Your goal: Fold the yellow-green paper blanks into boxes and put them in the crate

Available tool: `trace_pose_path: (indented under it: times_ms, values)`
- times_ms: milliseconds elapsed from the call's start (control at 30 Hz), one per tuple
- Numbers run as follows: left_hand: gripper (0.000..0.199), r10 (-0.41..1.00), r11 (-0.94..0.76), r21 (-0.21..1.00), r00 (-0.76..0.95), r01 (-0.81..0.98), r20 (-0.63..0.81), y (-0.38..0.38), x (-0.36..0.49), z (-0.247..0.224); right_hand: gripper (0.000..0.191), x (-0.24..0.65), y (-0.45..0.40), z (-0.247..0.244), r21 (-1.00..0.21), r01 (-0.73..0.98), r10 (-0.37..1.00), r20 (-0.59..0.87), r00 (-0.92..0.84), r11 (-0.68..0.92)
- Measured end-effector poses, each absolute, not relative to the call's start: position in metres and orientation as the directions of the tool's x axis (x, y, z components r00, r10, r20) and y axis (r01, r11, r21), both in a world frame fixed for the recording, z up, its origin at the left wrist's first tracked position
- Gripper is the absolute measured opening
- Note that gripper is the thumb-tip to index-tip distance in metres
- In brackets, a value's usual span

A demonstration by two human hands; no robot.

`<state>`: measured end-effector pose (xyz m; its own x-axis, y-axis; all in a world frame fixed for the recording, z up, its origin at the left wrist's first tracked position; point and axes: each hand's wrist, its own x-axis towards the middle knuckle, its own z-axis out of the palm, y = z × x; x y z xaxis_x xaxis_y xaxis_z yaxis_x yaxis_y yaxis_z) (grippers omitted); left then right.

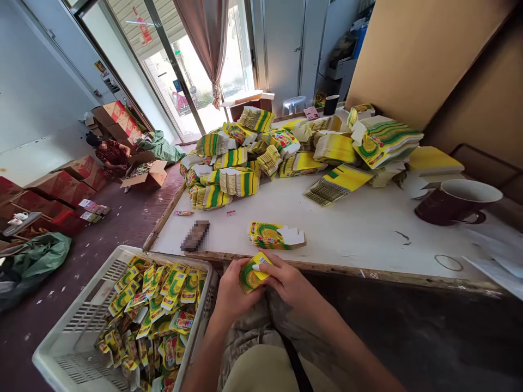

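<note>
Near the table's front edge, my left hand [233,288] grips the left side of a small yellow and green carton [250,276]. The fingers of my right hand [281,276] close on the same carton at its upper right. Just beyond my hands, a flat yellow carton piece with a white flap [272,235] lies on the white table [359,239]. Down to the left, a white plastic crate [92,286] holds many yellow and green cartons [174,288].
Bundles of folded yellow cartons [241,182] are heaped across the table's back. A dark mug [445,204] stands at the right, a blurred dark object [195,236] at the left. A person [112,155] sits by an open cardboard box [151,177] on the floor.
</note>
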<state>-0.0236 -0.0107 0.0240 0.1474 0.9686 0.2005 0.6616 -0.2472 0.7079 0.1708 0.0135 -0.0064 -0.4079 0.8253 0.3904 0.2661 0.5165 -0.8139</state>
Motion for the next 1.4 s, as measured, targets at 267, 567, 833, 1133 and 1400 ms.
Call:
trace_pose_path:
  times_ms: [267,567,833,1133,1400]
  values:
    - [0.052,0.953,-0.291,0.692,0.265,0.661,0.148,-0.006,-0.024,0.040,0.010,0.182,0.019,0.009,-0.901,0.223,0.864,0.249,-0.437,0.373]
    - [0.054,0.974,-0.216,0.679,0.201,0.702,0.101,-0.008,-0.036,0.031,0.045,0.153,0.023,-0.008,-0.943,0.045,0.886,0.293,-0.361,0.330]
    - [0.062,0.981,0.178,0.278,-0.147,0.944,-0.128,-0.024,-0.168,0.067,0.046,0.165,0.082,-0.014,-0.711,0.672,0.976,0.199,-0.091,0.207]
    - [0.058,0.990,0.070,0.564,0.012,0.823,-0.141,-0.015,-0.131,0.043,0.039,0.165,0.095,-0.031,-0.527,0.839,0.986,0.158,-0.061,0.137]
    - [0.056,0.945,-0.093,0.725,0.290,0.682,-0.152,0.000,-0.070,0.027,0.029,0.167,0.088,-0.038,-0.484,0.864,0.976,0.215,-0.038,0.140]
